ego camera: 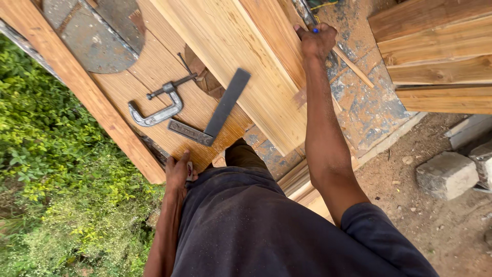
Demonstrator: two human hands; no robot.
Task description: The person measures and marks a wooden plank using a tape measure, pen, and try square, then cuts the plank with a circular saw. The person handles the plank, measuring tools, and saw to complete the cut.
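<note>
The right hand (318, 41) is closed around a blue-tipped pencil (315, 31), marking the far edge of the long plank (256, 66); I'd steady the board and keep the tip tight to it. The left hand (178, 172), fingers curled, grips the bench edge (148, 159) near a try square (212, 115) and G-clamp (159, 107). No labels or packages show.

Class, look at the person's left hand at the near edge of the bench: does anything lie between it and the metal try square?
Nothing visible does. The left hand rests just below the dark metal try square, with only bare wooden board between them; the grey C-clamp lies off to the side.
</note>
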